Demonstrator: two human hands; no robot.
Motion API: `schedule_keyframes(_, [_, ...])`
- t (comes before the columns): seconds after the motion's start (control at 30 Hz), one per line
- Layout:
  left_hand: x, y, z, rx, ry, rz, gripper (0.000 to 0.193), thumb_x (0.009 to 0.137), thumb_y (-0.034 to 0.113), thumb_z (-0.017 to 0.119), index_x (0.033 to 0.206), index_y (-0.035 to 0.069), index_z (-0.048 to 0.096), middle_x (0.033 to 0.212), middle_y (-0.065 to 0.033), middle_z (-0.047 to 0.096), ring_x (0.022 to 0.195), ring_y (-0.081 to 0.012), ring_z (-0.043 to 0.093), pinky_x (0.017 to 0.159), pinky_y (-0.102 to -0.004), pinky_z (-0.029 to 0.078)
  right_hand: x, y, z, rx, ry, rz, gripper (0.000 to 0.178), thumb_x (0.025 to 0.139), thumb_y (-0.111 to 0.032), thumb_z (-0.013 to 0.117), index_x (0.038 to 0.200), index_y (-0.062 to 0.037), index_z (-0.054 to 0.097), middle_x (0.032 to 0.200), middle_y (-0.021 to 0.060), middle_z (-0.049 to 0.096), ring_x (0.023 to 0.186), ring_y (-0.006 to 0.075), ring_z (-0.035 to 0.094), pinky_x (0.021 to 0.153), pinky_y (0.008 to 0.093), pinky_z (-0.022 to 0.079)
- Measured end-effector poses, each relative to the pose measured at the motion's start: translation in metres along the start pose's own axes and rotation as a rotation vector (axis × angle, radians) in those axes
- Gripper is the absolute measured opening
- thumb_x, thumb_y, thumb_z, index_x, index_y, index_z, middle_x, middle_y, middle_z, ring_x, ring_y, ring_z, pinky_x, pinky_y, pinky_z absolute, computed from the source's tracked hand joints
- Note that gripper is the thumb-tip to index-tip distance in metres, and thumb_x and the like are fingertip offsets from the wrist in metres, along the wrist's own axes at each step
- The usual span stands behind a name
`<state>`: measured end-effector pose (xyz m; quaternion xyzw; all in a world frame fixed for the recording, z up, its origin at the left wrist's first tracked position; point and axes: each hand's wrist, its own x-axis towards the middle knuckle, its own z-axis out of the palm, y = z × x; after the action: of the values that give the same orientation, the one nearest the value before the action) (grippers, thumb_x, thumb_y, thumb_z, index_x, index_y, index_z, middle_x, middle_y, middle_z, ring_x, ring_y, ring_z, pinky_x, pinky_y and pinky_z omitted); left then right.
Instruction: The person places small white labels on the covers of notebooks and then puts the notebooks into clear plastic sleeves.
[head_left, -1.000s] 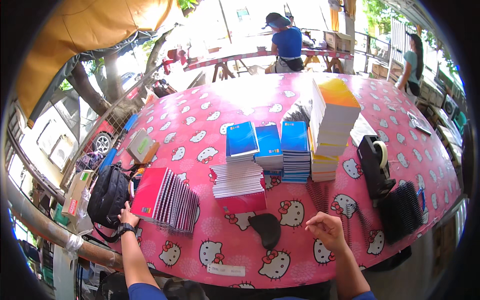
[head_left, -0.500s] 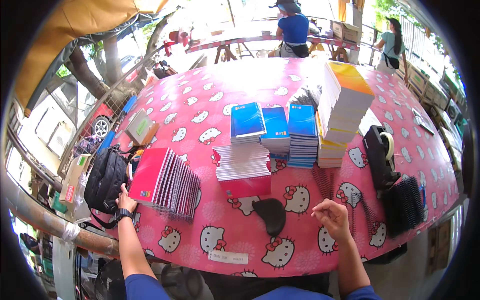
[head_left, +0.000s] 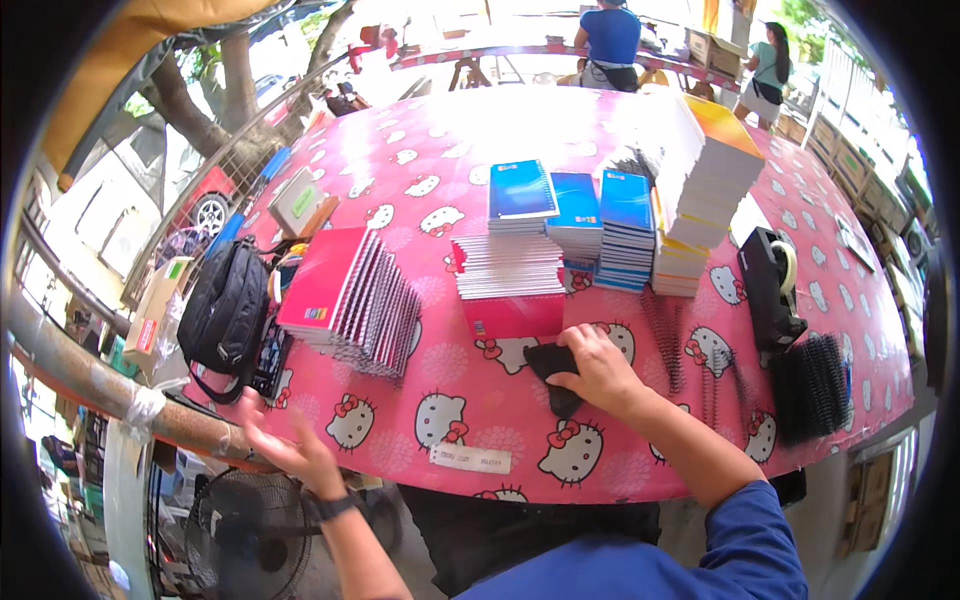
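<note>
My right hand (head_left: 598, 368) bends over a small, dark, rounded black object (head_left: 552, 376) on the table, fingers and thumb gripping its right side. What kind of thing it is I cannot make out. My left hand (head_left: 295, 448), a dark watch on its wrist, is off the table's front left edge with fingers spread and nothing in it. A fanned stack of red spiral notebooks (head_left: 325, 280) stands beyond the left hand. In the middle lies another red notebook stack (head_left: 515, 312). Behind it are blue notebooks (head_left: 523, 190) in several piles.
A tall stack of yellow notebooks (head_left: 725, 135) rises at the right. Near it are a black tape dispenser (head_left: 768, 300) and black spiral coils (head_left: 808, 390). A black backpack (head_left: 225, 310) sits by the left edge, a fan (head_left: 245, 530) below. Two people stand beyond the pink table (head_left: 600, 470).
My right hand has moved left onto the black object. My left hand has drawn back from beside the red stack and backpack, its fingers spreading. The view has shifted slightly.
</note>
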<state>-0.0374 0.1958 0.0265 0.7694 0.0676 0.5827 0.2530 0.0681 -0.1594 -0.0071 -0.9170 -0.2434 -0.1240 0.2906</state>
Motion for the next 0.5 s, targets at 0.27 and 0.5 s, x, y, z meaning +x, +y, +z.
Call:
schedule_keyframes(0.27, [-0.107, 0.039, -0.027, -0.168, -0.237, -0.344, 0.045, 0.077, 0.005, 0.060, 0.119, -0.002, 0.046, 0.119, -0.0141, 0.049, 0.114, -0.0271, 0.044, 0.102, -0.0397, 0.031, 0.030, 0.069, -0.036, 0.090, 0.010, 0.167, 0.017, 0.071, 0.000, 0.069, 0.084, -0.0014, 0.058, 0.086, 0.0138, 0.058, 0.083, 0.0305, 0.058, 0.072, 0.0373, 0.048])
schedule_keyframes(0.5, [-0.087, 0.069, -0.015, -0.248, -0.235, -0.204, 0.037, 0.074, 0.002, 0.062, 0.109, 0.001, 0.050, 0.116, -0.0144, 0.050, 0.110, -0.0289, 0.046, 0.099, -0.0421, 0.034, 0.082, -0.007, 0.003, -0.233, 0.302, -0.365, 0.013, 0.075, -0.014, 0.067, 0.086, -0.0093, 0.064, 0.090, 0.0053, 0.062, 0.097, 0.0249, 0.054, 0.085, 0.0383, 0.041])
